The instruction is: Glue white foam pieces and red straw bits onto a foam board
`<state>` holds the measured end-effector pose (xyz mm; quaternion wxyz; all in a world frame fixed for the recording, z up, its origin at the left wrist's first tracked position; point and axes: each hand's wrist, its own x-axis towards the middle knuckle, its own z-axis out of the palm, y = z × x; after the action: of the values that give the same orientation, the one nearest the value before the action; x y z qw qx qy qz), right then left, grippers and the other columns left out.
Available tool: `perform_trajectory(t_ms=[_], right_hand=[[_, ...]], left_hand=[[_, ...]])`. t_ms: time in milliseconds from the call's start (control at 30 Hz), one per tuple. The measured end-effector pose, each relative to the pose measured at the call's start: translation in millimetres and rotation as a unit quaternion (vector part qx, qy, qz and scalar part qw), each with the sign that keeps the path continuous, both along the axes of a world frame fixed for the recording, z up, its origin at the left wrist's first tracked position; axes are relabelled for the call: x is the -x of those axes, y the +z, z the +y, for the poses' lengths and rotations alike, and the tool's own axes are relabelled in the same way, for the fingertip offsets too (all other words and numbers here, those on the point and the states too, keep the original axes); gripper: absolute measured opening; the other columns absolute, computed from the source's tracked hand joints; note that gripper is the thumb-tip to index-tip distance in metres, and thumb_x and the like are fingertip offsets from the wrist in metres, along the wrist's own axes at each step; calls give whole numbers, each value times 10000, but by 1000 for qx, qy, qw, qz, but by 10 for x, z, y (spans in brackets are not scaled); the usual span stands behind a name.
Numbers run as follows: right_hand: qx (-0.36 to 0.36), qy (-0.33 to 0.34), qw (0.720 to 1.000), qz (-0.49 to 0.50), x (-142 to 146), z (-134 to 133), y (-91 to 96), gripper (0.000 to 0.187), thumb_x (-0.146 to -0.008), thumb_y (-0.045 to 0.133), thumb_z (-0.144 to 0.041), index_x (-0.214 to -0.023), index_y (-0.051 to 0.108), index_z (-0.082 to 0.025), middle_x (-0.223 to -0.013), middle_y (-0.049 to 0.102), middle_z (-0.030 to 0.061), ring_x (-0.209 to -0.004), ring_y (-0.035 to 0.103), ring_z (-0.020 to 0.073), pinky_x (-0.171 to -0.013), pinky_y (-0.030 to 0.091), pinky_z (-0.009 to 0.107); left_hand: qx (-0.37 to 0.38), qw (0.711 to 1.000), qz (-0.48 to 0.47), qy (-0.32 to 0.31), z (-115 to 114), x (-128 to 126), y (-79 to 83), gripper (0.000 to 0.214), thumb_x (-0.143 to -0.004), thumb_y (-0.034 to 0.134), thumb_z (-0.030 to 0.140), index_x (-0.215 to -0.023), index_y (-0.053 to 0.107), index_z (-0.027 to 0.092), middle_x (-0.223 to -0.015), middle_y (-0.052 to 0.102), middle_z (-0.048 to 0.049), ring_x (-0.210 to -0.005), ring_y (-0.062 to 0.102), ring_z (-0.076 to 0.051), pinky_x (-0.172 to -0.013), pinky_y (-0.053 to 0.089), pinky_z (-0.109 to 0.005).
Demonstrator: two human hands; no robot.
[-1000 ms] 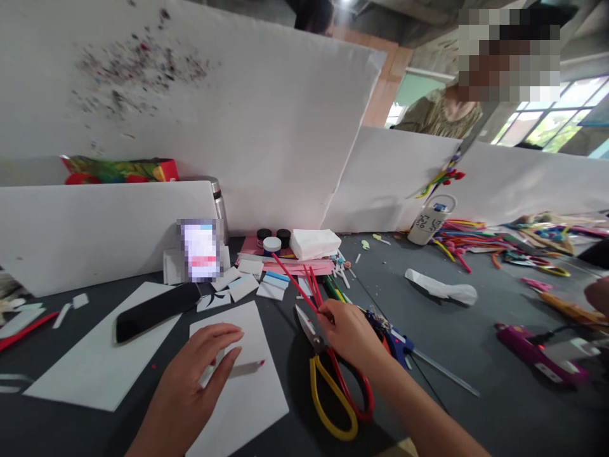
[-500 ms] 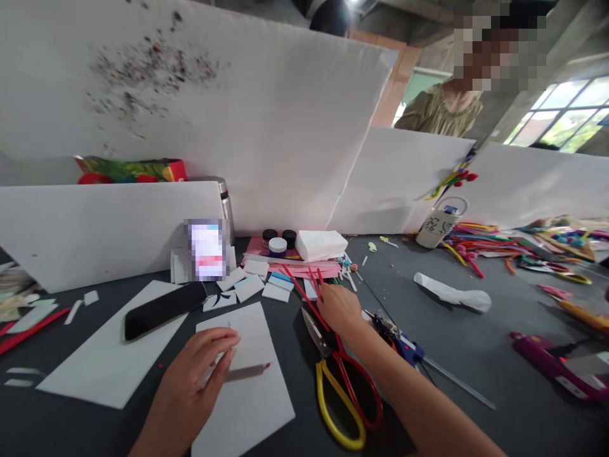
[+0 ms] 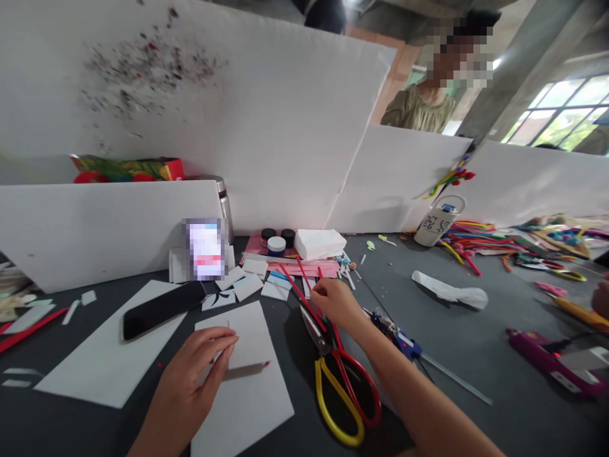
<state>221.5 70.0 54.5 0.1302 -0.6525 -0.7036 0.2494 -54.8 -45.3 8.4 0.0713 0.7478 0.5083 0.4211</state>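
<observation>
My left hand (image 3: 193,374) hovers over a white sheet of paper (image 3: 259,403), thumb and fingertips pinched together. Whatever lies between them is too small to make out. Below the fingertips, a dark line with a red tip (image 3: 266,364) crosses the sheet. My right hand (image 3: 335,303) is closed by thumb and finger on a thin red strip (image 3: 303,271), just beyond the large scissors (image 3: 322,344). Another red strip (image 3: 295,285) slants beside it, over the scissor blades. The scissors, with one yellow and one red handle, lie partly open.
A black phone (image 3: 164,311) lies on another sheet at left; a lit phone (image 3: 207,251) stands behind it. White card pieces (image 3: 250,289), small jars (image 3: 276,245) and a tissue stack (image 3: 321,243) sit ahead. Right are glue guns (image 3: 406,346) (image 3: 547,358). A person (image 3: 423,108) is behind the partition.
The upper end of a red strip at my right fingers has swung left, and that hand's fingers have drawn together. My left hand is nearly still. The person behind the partition has shifted left.
</observation>
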Motion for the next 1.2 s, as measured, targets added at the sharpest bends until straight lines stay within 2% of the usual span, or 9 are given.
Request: perform_trajectory(t_ms=[100, 200, 300, 400, 567, 733, 833, 967, 1200], right_hand=[[36, 32, 993, 108, 15, -124, 86, 211, -957, 577, -325, -951, 653, -129, -822, 669, 8, -657, 628, 128, -583, 521, 262], [75, 60, 975, 201, 92, -290, 162, 201, -924, 532, -292, -816, 606, -140, -601, 583, -42, -425, 446, 64, -404, 339, 190], [104, 96, 954, 264, 206, -454, 194, 194, -877, 541, -327, -769, 555, -166, -595, 607, -31, -379, 358, 48, -371, 270, 190], [109, 133, 941, 291, 355, -597, 175, 167, -856, 551, -318, -771, 561, -174, -614, 635, -14, -399, 390, 60, -380, 294, 190], [59, 202, 935, 284, 648, -745, 162, 67, -811, 600, -195, -809, 663, -175, -728, 677, 0, -618, 569, 108, -534, 406, 194], [-2, 247, 940, 234, 857, -726, 166, 80, -771, 624, -142, -736, 688, -174, -657, 636, -23, -575, 506, 102, -530, 352, 205], [-33, 268, 941, 206, 905, -690, 124, 99, -734, 631, -98, -720, 700, -168, -689, 645, -11, -618, 529, 115, -576, 363, 216], [-48, 285, 940, 183, 926, -664, 64, 116, -751, 626, -100, -755, 725, -160, -733, 667, 9, -652, 563, 123, -601, 382, 211], [-56, 303, 939, 150, 962, -634, 62, 110, -741, 630, -107, -745, 722, -169, -737, 681, 15, -654, 575, 131, -599, 384, 212]], left_hand=[[-8, 1000, -2, -3, 9, -5, 20, 180, -942, 557, 275, -1081, 670, 258, -1109, 669, -54, -1052, 633, -209, -884, 525, -310], [-11, 1000, -7, -2, -4, -29, 36, 181, -943, 557, 263, -1086, 668, 254, -1111, 668, -59, -1047, 630, -206, -873, 526, -304], [-7, 1000, -14, -1, -42, -78, 62, 174, -945, 557, 243, -1078, 669, 245, -1106, 665, -65, -1034, 628, -203, -866, 523, -301], [14, 999, -31, -2, -83, -107, 131, 162, -952, 548, 245, -1053, 674, 234, -1065, 666, -68, -969, 642, -192, -808, 527, -280], [55, 997, -48, 6, -115, -24, 258, 160, -965, 525, 262, -1028, 668, 228, -1025, 674, -66, -959, 642, -195, -800, 514, -278], [93, 994, -50, 1, -153, 34, 188, 160, -960, 516, 260, -931, 668, 217, -965, 669, -59, -876, 649, -179, -753, 512, -265], [131, 991, -41, 1, -192, 17, 95, 180, -956, 511, 260, -897, 674, 215, -911, 654, -44, -735, 629, -152, -650, 491, -249], [163, 986, -24, 24, -226, 7, 30, 174, -941, 524, 251, -878, 682, 213, -840, 639, -22, -623, 575, -132, -594, 455, -247], [126, 991, 5, 47, -199, 2, 25, 147, -897, 548, 224, -840, 683, 211, -720, 612, -2, -543, 532, -126, -552, 426, -241]])
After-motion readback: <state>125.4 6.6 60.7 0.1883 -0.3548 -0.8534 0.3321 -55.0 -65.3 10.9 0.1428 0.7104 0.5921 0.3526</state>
